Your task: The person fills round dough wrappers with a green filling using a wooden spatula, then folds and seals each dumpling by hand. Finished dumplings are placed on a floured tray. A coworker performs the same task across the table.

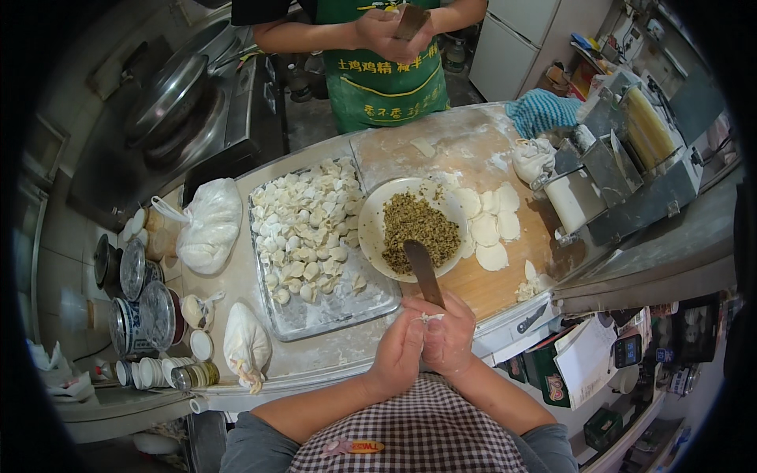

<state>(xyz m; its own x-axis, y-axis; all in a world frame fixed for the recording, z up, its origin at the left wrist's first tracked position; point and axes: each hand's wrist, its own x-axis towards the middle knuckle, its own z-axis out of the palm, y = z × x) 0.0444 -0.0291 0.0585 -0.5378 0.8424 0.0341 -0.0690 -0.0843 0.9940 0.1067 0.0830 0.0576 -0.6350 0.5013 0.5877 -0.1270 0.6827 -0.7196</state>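
My left hand [400, 349] and my right hand [450, 334] meet in front of my checked apron, thumbs side by side on a small piece of pale dough [427, 317]. A flat spatula-like blade [423, 269] sticks out from between my hands, its tip over the dark minced filling [417, 222] in a white bowl [371, 253]. Left of the bowl, a metal tray [331, 324] holds many folded, floured dumplings [307, 219]. Round dough wrappers [486, 229] lie overlapping to the bowl's right. Most of the dough between my hands is hidden by my fingers.
Across the table, a person in a green apron [378, 83] holds a similar blade. A dough-rolling machine [615, 165] stands right, near a striped blue cloth [541, 112]. Tied bags [210, 227], lidded containers [159, 313] and a stove [195, 130] are at left.
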